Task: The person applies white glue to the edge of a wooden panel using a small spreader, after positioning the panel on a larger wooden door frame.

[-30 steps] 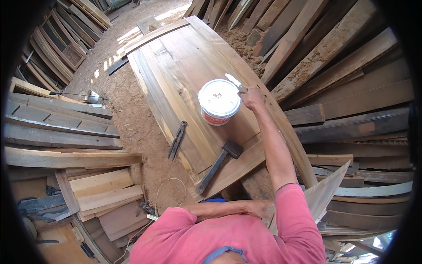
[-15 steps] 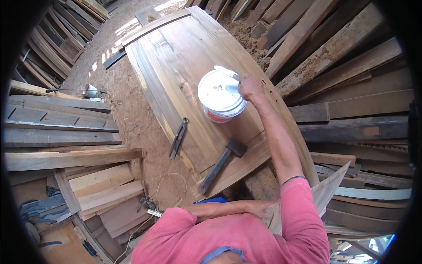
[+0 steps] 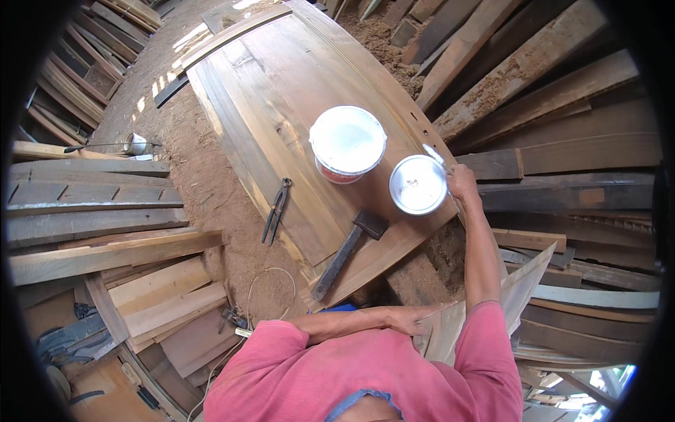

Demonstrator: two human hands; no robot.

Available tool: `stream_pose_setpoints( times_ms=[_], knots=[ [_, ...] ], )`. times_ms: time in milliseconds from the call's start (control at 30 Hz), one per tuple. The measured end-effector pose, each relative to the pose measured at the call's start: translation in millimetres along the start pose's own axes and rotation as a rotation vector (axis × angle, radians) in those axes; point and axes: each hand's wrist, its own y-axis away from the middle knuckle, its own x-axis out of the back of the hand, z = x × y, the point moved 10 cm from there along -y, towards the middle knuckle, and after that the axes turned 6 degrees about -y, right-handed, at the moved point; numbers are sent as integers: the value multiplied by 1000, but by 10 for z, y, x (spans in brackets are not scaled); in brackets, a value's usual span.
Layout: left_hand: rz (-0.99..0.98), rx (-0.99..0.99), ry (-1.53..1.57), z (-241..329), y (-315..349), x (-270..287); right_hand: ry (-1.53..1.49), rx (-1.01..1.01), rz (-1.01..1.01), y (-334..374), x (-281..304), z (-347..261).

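My right hand (image 3: pixel 462 183) is closed at the rim of a round white lid (image 3: pixel 416 188), over the near right corner of a wooden panel (image 3: pixel 309 77). A narrow white-coated tool (image 3: pixel 434 153) sticks out beside the same fingers; its kind is unclear. Left of the lid stands a white bucket (image 3: pixel 341 171) on the panel, its top too bright to read. My left hand (image 3: pixel 411 321), the arm bent across my body, grips the edge of an upright thin board (image 3: pixel 444 330); its fingertips are partly hidden. A dark-headed mallet (image 3: pixel 344 264) and pincers (image 3: pixel 276 211) lie on the panel.
Stacked planks (image 3: pixel 562 165) crowd the right side, and more timber (image 3: pixel 98 218) lies along the left. A small pail (image 3: pixel 135 144) stands at the left. Near my left elbow a thin cord (image 3: pixel 273 270) loops over the dirt floor (image 3: pixel 211 183).
My right hand has carried the lid and the white-coated tool off the bucket, right and toward me. The bucket's bright top is now uncovered. My left hand stays at the board.
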Motion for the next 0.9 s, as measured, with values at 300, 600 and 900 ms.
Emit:
stream_pose_setpoints(
  times_ms=[300,600,900],
  knots=[
    [20,54,71,-7,52,44,-123,10,-87,47,573,-1873],
    [47,105,-2,-497,16,-61,35,226,-149,-359,-228,-2822],
    [-14,45,12,-423,-14,-97,-71,160,-146,-703,-835,-3020]
  ],
)
